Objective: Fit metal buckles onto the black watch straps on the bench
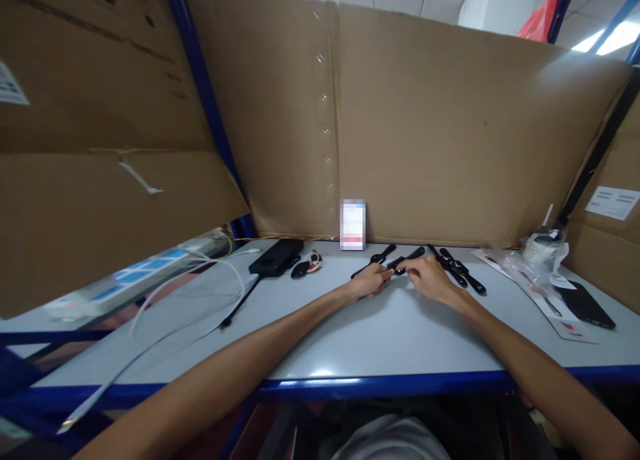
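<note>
Near the back of the grey table, my left hand [371,281] and my right hand [425,277] are closed on a black strap-like item [411,255], one at each side of it. The item looks like a watch with its band; its lower part is hidden by my fingers. Another black strap item [385,254] lies just behind my left hand. To the right of my right hand, two more black watch-like items [463,271] lie side by side at a slant.
A lit phone [353,225] stands against the cardboard wall [450,127]. Left are a black box [276,257], keys [301,269], white cables [187,335] and power strips [135,280]. Right are a plastic-wrapped cup [540,250], a flat packet [565,317] and a dark phone [587,305].
</note>
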Demonstrator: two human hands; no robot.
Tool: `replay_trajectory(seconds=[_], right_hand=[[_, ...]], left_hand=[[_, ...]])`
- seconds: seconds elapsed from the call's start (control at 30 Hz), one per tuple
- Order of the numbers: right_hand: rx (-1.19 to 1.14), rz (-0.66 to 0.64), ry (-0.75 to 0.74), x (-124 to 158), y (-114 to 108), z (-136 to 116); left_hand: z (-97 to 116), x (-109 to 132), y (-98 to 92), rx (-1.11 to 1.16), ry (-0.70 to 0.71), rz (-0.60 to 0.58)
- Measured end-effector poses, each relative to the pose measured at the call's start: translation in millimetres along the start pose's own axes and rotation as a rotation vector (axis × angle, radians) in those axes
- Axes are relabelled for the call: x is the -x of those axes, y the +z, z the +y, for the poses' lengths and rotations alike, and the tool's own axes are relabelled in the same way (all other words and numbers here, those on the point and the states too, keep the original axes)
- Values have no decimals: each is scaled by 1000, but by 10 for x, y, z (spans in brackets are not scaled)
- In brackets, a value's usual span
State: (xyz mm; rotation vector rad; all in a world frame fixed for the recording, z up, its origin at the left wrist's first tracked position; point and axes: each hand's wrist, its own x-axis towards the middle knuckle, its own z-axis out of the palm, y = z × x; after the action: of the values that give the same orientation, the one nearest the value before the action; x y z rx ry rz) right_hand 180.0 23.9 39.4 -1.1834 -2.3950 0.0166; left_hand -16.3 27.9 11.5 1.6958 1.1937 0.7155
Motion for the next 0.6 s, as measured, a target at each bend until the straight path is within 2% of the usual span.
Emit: replay_trajectory(seconds=[0.2, 0.37, 0.5, 0.6], right_hand=[[63, 33, 70, 4, 6, 11], [-3, -3, -27, 8, 0, 17], [12, 60, 41, 13, -5, 42], [-36, 33, -19, 14, -21, 54]], left_hand=[[11, 0, 3, 13, -16, 12], [11, -5, 11, -9, -4, 10], [20, 2, 18, -7, -5, 4], [27, 4, 24, -10, -6, 13]])
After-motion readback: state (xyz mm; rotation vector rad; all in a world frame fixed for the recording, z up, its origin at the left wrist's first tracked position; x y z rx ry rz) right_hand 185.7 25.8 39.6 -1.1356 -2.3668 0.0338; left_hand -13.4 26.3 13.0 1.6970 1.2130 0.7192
